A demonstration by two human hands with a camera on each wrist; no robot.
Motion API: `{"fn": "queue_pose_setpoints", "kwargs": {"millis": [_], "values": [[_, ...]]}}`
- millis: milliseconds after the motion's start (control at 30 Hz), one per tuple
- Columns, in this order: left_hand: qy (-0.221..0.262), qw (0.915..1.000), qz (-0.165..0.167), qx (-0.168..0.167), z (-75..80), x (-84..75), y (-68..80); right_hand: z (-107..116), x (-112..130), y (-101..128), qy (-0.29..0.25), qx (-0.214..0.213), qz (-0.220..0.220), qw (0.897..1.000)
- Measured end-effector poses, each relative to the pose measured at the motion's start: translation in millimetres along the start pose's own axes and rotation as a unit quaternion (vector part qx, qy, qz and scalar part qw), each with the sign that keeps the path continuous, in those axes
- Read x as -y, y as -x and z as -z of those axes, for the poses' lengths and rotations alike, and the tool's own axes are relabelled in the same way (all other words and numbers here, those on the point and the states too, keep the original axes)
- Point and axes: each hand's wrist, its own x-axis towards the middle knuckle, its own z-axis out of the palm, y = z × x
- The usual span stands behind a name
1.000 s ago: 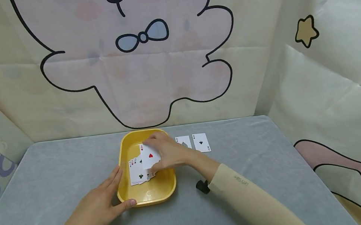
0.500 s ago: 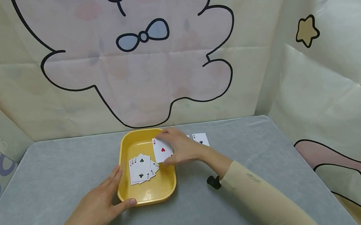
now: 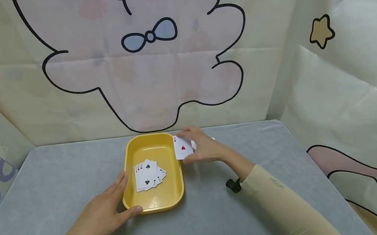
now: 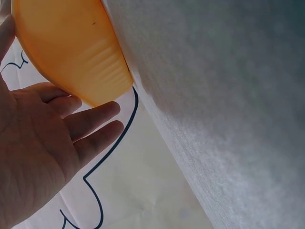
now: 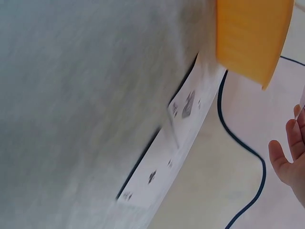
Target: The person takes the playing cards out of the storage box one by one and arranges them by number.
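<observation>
My right hand (image 3: 207, 146) pinches the ace of hearts (image 3: 179, 148) between thumb and fingers, face up, over the right rim of the yellow tray (image 3: 170, 196). In the tray lies an overlapping pile of playing cards (image 3: 146, 177), twos on top. At the tray's near-left corner, my left hand (image 3: 101, 216) rests on it, thumb at the near rim; in the left wrist view its fingers are straight against the tray's outer side. Two cards lie on the table: an ace of clubs (image 5: 151, 176) and an ace with a large ornate mark (image 5: 188, 105). My right hand mostly hides both in the head view.
Grey cloth covers the table (image 3: 202, 225). A printed fabric backdrop (image 3: 157, 90) rises right behind its far edge, with more fabric at both sides. A small black piece (image 3: 233, 185) sits at my right wrist.
My right hand has carried the ace of hearts rightward from over the card pile to the tray's right rim. The left hand and the tray stay put.
</observation>
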Motion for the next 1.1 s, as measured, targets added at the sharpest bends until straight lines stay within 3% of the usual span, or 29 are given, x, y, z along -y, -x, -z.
{"fn": "queue_pose_setpoints", "kwargs": {"millis": [1100], "values": [[-0.003,1.0000,-0.005,-0.008,-0.7,1.2,1.0,35.3,-67.3,29.8,0.035,-0.018,-0.029,0.999]]}}
